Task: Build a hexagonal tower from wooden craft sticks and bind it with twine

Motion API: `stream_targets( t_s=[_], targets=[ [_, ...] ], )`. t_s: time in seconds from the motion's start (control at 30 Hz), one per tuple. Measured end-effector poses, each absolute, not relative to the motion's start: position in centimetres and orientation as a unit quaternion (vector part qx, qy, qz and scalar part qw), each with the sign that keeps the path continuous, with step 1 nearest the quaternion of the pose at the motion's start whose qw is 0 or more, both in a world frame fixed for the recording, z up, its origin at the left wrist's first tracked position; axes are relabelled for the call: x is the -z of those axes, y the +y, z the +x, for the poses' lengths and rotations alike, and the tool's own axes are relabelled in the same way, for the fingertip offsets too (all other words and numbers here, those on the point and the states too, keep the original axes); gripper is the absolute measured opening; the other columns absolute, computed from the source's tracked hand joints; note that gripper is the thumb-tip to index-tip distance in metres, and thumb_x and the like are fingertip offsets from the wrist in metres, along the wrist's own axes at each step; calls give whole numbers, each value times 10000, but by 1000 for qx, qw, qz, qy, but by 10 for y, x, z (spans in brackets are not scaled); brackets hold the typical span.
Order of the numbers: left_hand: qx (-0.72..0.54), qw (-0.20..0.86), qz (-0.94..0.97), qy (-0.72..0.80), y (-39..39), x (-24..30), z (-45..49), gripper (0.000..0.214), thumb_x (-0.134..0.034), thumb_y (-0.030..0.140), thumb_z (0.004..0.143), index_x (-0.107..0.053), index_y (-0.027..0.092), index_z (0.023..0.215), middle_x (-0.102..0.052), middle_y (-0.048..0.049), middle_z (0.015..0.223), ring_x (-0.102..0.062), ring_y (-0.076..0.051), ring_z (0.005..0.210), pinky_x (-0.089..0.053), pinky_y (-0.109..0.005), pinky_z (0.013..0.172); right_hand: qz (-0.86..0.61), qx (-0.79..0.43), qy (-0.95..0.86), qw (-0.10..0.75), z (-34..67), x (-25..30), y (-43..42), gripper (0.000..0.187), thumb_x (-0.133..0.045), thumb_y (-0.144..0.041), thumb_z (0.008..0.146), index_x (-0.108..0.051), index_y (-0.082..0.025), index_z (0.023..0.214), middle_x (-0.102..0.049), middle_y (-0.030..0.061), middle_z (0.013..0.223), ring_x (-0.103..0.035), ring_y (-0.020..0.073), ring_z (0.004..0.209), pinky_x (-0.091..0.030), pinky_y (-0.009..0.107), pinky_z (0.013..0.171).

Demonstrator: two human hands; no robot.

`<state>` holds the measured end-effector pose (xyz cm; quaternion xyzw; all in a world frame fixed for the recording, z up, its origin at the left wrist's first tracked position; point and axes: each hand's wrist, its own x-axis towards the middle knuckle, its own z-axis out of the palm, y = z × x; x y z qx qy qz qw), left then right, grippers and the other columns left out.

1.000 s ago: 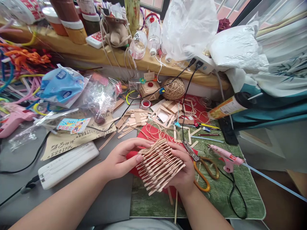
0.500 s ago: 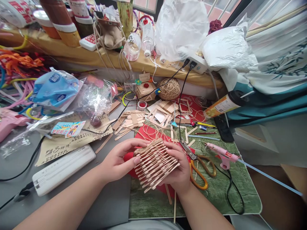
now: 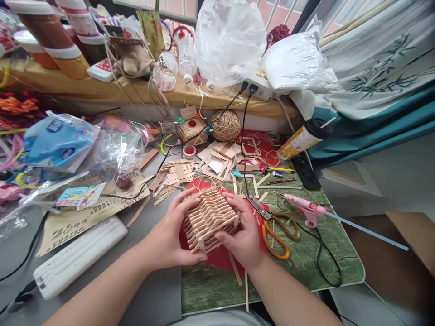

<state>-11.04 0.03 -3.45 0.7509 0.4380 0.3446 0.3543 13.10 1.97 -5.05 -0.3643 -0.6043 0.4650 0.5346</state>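
Between my two hands is a box-like piece built from stacked craft sticks, tilted, with its slatted side facing up. My left hand wraps its left side, thumb along the lower edge. On the right side my right hand grips it, thumb across the front corner. A sheet of red paper lies beneath. Scissors with orange handles rest just right of my right hand. Loose craft sticks and stick frames lie beyond the piece.
A pink glue gun with a long glue stick lies on the green mat. A white power strip and sandpaper are at left. Behind stand a twine ball, a small wooden box and a drink cup.
The stick piece has been turned in my hands, so a corner and open end now show. My left thumb has moved to its lower edge. The camera view has shifted right.
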Motion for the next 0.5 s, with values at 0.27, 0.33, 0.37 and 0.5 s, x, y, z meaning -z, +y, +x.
stream_targets(
  t_s=[0.27, 0.33, 0.37, 0.5],
  targets=[
    [-505, 577, 505, 397, 6, 37, -113, 885, -804, 705, 811, -490, 330, 1549, -367, -137, 1706, -330, -476, 1592, -380, -630, 1259, -291, -510, -600, 544, 138, 50, 18, 677, -687, -626, 950, -523, -335, 1538, -542, 113, 1603, -529, 377, 1490, -429, 640, 1254],
    [-520, 627, 431, 390, 5, 38, -112, 865, -794, 703, 821, -511, 322, 1544, -465, -136, 1658, -428, -476, 1540, -454, -600, 1215, -296, -494, -614, 539, 138, 52, 19, 668, -699, -593, 956, -526, -329, 1545, -538, 117, 1607, -511, 378, 1504, -398, 649, 1271],
    [-525, 639, 407, 388, 5, 39, -112, 872, -791, 711, 818, -522, 308, 1544, -499, -140, 1638, -451, -478, 1525, -470, -591, 1207, -302, -492, -617, 535, 137, 53, 19, 666, -705, -571, 960, -523, -323, 1551, -533, 121, 1611, -503, 375, 1510, -388, 648, 1277],
    [-539, 643, 391, 379, 6, 43, -110, 969, -793, 774, 777, -528, 275, 1564, -508, -147, 1645, -410, -476, 1560, -469, -570, 1227, -318, -508, -606, 523, 134, 59, 22, 680, -743, -504, 960, -502, -331, 1572, -531, 116, 1623, -517, 345, 1509, -428, 592, 1270]
  ],
)
